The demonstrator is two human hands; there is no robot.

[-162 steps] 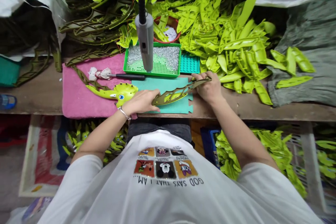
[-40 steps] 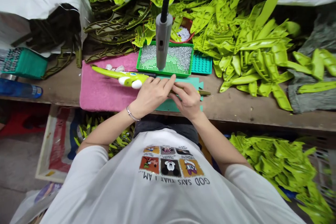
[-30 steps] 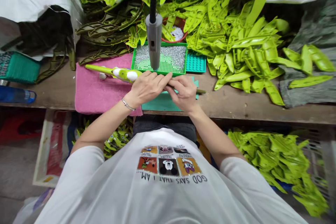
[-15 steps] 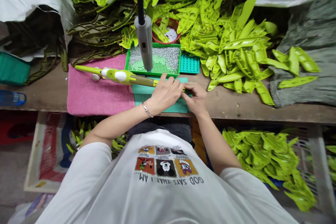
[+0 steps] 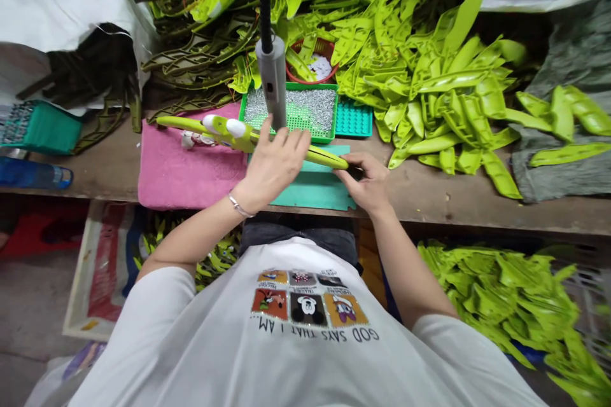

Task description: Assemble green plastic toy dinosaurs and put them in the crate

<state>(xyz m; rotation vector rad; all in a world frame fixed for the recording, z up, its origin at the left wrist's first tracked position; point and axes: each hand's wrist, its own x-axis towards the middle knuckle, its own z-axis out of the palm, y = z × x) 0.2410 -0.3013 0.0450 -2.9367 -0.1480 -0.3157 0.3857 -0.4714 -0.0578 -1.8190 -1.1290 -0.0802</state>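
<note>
The right hand is closed on the dark tip of a long lime-green plastic dinosaur piece, pinching it just above a teal foam mat. The left hand is open, fingers spread, at the middle of the piece; whether it touches there, I cannot tell. The piece slants toward the upper left, its white-eyed head end over a pink towel, near small white parts. Just behind stands a green tray of silver studs, with a grey cylindrical tool hanging over it on a black stem, and a small teal pegged tray beside it. Heaps of lime-green plastic pieces fill the upper right of the wooden table, and more lie in the lower right
</note>
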